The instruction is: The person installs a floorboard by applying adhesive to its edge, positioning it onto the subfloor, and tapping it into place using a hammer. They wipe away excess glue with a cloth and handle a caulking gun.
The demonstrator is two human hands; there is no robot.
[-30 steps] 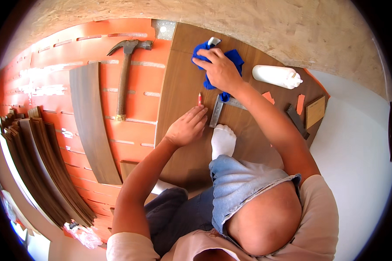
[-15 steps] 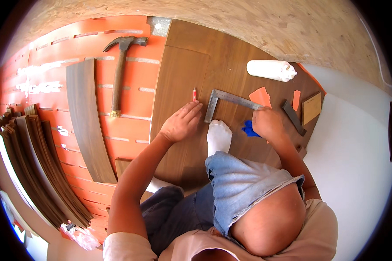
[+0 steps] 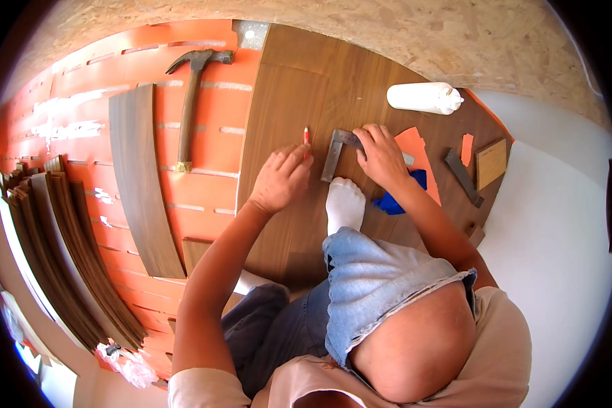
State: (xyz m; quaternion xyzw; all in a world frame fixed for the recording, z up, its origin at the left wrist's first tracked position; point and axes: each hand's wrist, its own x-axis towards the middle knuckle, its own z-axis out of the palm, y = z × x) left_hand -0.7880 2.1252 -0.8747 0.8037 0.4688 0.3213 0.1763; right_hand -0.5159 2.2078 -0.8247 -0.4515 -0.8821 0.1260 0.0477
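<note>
My left hand (image 3: 280, 178) is closed, fingers curled, with a red pencil (image 3: 307, 134) pinched at the fingertips, point away from me, above the brown wood flooring (image 3: 289, 95). To its right a metal carpenter's square (image 3: 331, 160) lies flat on the boards. My right hand (image 3: 382, 155) grips the square's long blade near the corner, its fingers over the metal; the hand and wrist hide most of the blade. Beneath the right forearm lies a blue crumpled thing (image 3: 391, 205), partly hidden, next to an orange underlay scrap (image 3: 411, 141). My white-socked foot (image 3: 344, 204) rests just below the square.
A claw hammer (image 3: 192, 112) and a loose plank (image 3: 137, 173) lie on the orange underlay (image 3: 204, 143) at left, with stacked planks (image 3: 64, 251) beyond. At right are a white bottle (image 3: 421, 98), a dark strip (image 3: 464, 178), a small wood piece (image 3: 491, 164) and a white wall (image 3: 551, 204).
My right hand has slid left along the square from the blade's far end to near its corner. My left hand has curled more, and more of the pencil shows.
</note>
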